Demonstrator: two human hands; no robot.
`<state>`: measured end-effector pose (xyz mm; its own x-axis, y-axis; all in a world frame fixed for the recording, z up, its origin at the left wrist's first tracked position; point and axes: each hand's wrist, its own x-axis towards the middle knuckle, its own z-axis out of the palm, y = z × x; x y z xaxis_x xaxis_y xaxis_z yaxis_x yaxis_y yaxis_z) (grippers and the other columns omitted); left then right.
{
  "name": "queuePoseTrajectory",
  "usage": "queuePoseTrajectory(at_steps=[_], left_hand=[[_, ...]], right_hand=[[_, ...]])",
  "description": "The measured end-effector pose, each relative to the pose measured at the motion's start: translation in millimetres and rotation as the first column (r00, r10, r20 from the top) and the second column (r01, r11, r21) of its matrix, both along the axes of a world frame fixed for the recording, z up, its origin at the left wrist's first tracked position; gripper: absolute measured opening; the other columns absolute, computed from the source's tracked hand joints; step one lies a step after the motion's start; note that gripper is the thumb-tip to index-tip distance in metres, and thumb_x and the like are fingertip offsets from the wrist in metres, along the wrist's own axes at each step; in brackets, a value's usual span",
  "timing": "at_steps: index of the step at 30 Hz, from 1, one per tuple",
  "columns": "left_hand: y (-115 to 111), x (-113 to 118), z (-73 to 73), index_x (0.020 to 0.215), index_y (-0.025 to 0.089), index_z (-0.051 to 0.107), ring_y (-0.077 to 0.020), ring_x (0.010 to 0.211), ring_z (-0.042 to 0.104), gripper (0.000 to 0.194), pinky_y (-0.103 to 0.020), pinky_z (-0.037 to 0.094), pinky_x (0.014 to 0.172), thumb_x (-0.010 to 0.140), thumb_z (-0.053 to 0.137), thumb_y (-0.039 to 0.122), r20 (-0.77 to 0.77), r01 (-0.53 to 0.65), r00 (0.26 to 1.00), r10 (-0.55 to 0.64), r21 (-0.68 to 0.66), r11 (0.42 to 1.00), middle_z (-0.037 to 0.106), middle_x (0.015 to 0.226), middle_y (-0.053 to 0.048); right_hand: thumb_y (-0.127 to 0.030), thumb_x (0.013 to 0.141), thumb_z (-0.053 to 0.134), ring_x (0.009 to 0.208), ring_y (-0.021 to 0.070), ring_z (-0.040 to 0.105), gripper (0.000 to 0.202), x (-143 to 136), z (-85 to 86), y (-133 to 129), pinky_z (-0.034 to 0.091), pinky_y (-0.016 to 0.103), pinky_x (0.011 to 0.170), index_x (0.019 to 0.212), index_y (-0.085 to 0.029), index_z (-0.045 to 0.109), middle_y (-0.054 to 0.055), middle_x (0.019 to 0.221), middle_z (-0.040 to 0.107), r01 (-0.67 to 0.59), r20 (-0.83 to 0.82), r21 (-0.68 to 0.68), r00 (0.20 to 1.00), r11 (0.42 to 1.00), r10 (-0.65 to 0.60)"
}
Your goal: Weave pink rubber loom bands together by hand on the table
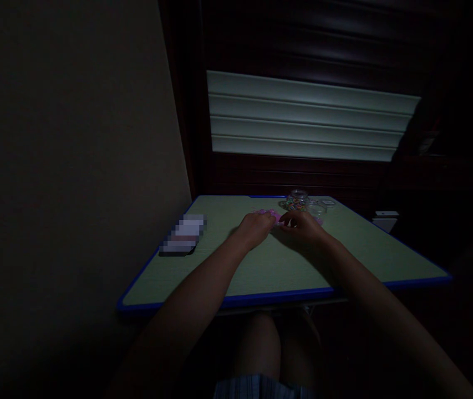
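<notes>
My left hand (257, 228) is closed on a small pink item (276, 215) above the middle of the table; its kind is hard to make out in the dim light. Just to its right, my right hand (306, 226) has thumb and fingers brought together in a pinch at the edge of the pink item. Whatever sits between those fingertips is too small to name. Behind my right hand stands a clear jar (297, 201) filled with small multicoloured rings. Beside it is a clear round container (318, 209) with something pink inside.
A round clear lid (327, 204) lies at the back of the green table (219, 271), which has a blue rim. At the left edge lies a blurred-out flat object (184, 235), dark along its near edge. A wall rises on the left, and slatted panels stand behind.
</notes>
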<state>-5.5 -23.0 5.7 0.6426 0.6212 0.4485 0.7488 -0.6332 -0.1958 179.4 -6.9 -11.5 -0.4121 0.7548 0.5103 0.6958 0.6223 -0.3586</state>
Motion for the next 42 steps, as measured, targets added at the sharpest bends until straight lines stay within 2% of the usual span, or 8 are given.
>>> queuePoseTrajectory(at_steps=[5, 10, 21, 42], left_hand=[[2.1, 0.2, -2.3, 0.095, 0.015, 0.057, -0.0190, 0.088, 0.058, 0.021, -0.030, 0.044, 0.074, 0.087, 0.037, 0.018, -0.003, 0.003, 1.000, -0.002, 0.019, 1.000, 0.062, 0.090, -0.008], [2.7, 0.2, -3.1, 0.096, 0.016, 0.056, -0.0181, 0.088, 0.057, 0.021, -0.029, 0.043, 0.072, 0.088, 0.036, 0.019, 0.013, 0.007, 1.000, -0.007, 0.011, 1.000, 0.062, 0.094, -0.007], [4.0, -0.2, -3.9, 0.096, 0.016, 0.056, -0.0187, 0.087, 0.057, 0.023, -0.030, 0.042, 0.074, 0.088, 0.035, 0.019, 0.028, 0.051, 0.998, -0.052, 0.036, 0.998, 0.062, 0.093, -0.006], [2.8, 0.2, -3.0, 0.095, 0.016, 0.057, -0.0187, 0.087, 0.058, 0.025, -0.030, 0.043, 0.073, 0.089, 0.035, 0.022, -0.020, -0.002, 1.000, 0.002, 0.006, 1.000, 0.062, 0.096, -0.008]], right_hand=[[-0.020, 0.073, 0.053, 0.060, 0.0121, 0.054, 0.016, 0.4, 3.0, -0.5, 0.040, 0.023, 0.056, 0.079, -0.014, 0.066, 0.005, 0.072, 0.064, -0.007, 0.027, 0.020, 1.000, 1.000, 0.007], [-0.016, 0.072, 0.050, 0.061, 0.0129, 0.055, 0.018, 0.1, 3.4, -0.6, 0.041, 0.023, 0.057, 0.080, -0.014, 0.066, 0.005, 0.074, 0.065, 0.001, -0.027, 0.002, 1.000, 1.000, -0.001], [-0.014, 0.071, 0.049, 0.061, 0.0127, 0.055, 0.018, 0.3, 0.0, 1.8, 0.040, 0.023, 0.056, 0.082, -0.013, 0.064, 0.005, 0.074, 0.064, 0.021, -0.029, 0.004, 0.999, 1.000, -0.021], [-0.016, 0.074, 0.049, 0.063, 0.0126, 0.055, 0.020, 1.5, 4.5, -1.0, 0.039, 0.023, 0.058, 0.083, -0.013, 0.067, 0.005, 0.076, 0.066, 0.056, 0.055, 0.008, 0.997, 0.998, -0.056]])
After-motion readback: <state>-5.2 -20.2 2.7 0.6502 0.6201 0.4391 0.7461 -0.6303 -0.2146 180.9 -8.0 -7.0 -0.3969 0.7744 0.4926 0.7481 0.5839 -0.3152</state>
